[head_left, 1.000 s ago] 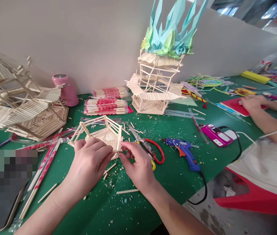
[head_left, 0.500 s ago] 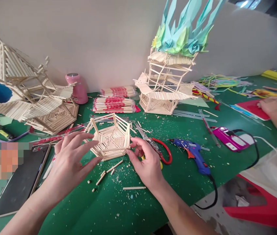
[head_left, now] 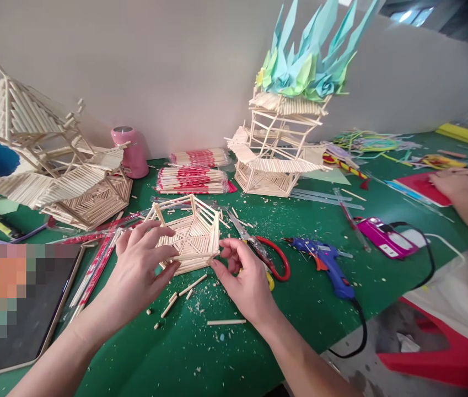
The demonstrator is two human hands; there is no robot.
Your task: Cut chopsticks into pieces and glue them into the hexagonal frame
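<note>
A hexagonal stick frame (head_left: 190, 234) with a slatted floor rests on the green table in front of me. At its left front edge my left hand (head_left: 145, 264) has its thumb and fingers around the rim. My right hand (head_left: 244, 273) touches the right front corner with thumb and fingertips, the fingers curled. Short cut sticks (head_left: 192, 284) and crumbs lie before the frame. Red-handled scissors (head_left: 273, 256) are just behind my right hand, and a blue glue gun (head_left: 328, 263) lies farther right.
Stick towers stand at left (head_left: 55, 160) and back (head_left: 281, 143), near a pink bottle (head_left: 130, 153) and wrapped stick bundles (head_left: 192, 179). A dark tablet (head_left: 39, 309) lies at left. Another person's hands (head_left: 455, 182) rest on a red item. A magenta device (head_left: 386, 237) has a cable.
My left hand has moved right and closed in on the frame's left front rim. My right hand stays at the right corner. The view has shifted slightly.
</note>
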